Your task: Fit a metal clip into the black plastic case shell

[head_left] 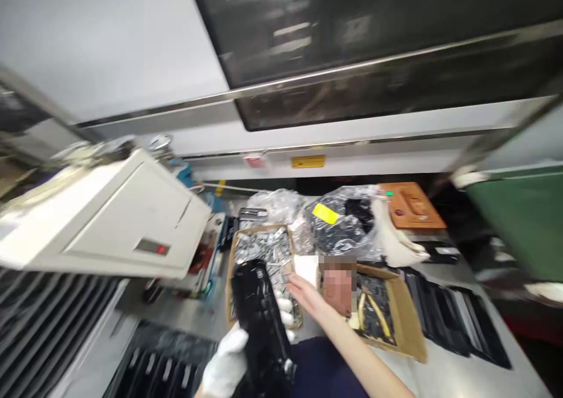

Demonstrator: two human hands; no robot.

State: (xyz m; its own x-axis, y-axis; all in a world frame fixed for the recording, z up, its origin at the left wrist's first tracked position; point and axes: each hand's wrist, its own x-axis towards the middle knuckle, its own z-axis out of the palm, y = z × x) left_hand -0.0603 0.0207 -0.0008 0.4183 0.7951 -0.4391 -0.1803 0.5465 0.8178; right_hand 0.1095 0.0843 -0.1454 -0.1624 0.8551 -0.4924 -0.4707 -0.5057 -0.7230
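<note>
Left hand (226, 363): gloved, gripping the black plastic part (261, 322).
Right hand (303, 295): bare, fingers spreading, reaching over the box of metal clips (264, 251).

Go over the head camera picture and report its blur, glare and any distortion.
Head view: motion blur smears the edges, worst on the green surface at right and the white machine at left; the middle is sharper, so the gloved left hand and its black part read fairly clearly. A ceiling light glares off the dark panel above. The frame is tilted, with straight rails bowed.
</note>
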